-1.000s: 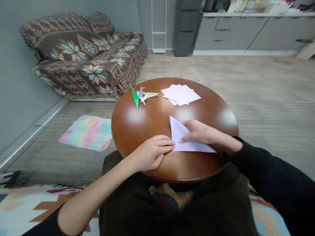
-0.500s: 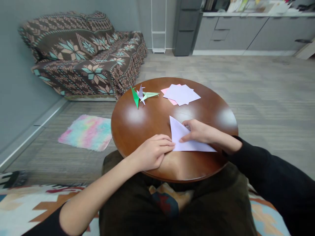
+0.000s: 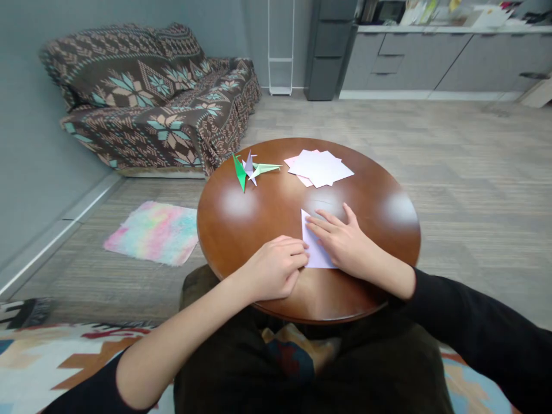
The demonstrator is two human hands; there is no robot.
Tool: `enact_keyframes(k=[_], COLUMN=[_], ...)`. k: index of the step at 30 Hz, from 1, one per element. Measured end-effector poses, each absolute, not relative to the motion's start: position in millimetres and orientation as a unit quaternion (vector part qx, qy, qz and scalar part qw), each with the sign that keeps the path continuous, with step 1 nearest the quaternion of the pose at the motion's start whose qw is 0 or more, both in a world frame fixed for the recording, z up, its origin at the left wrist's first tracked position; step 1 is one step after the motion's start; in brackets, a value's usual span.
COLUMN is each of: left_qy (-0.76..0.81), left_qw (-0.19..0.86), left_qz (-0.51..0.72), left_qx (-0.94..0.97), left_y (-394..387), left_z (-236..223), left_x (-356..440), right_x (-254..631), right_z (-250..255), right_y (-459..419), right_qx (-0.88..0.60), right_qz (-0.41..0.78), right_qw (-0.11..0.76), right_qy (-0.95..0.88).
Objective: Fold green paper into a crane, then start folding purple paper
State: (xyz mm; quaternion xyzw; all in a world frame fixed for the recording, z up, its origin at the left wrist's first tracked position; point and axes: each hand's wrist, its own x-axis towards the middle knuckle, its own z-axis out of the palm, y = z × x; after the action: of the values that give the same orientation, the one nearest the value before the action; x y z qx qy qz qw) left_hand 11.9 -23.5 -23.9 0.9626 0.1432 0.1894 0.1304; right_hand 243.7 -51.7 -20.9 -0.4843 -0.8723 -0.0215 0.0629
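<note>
My right hand (image 3: 340, 241) lies spread on the folded lilac paper (image 3: 317, 250), and my left hand (image 3: 276, 267) curls against its lower left edge; I cannot tell if it pinches. The paper sits toward the lower middle of the round wooden table (image 3: 259, 215).

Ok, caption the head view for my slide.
Left hand and right hand press folded lilac paper on a round wooden table beside origami cranes.

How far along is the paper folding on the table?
Done: a green origami crane, a lilac origami crane and a pale green origami crane sit on the wooden table. In hand: a folded lilac sheet, pressed by the left hand and right hand. Left: a stack of pink and lilac paper squares, seemingly unfolded.
</note>
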Motion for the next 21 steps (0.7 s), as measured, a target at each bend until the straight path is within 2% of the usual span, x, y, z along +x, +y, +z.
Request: enact_keyframes(k=[6, 11, 21], left_qy=[0.21, 0.34, 0.35], left_qw=[0.143, 0.093, 0.069], left_qz=[0.17, 0.188, 0.163], left_qx=[0.952, 0.917, 0.92], left_y=[-23, -24, -17], left_z=[-23, -27, -26], left_x=[23, 43, 49], right_x=[251, 252, 252], right_z=[-37, -40, -41], right_y=[-54, -53, -53], right_qx=[-0.47, -0.47, -0.477], right_qz=[-0.018, -0.011, -0.002], right_qw=[0.091, 0.111, 0.137], right_qy=[-0.878, -0.875, -0.868])
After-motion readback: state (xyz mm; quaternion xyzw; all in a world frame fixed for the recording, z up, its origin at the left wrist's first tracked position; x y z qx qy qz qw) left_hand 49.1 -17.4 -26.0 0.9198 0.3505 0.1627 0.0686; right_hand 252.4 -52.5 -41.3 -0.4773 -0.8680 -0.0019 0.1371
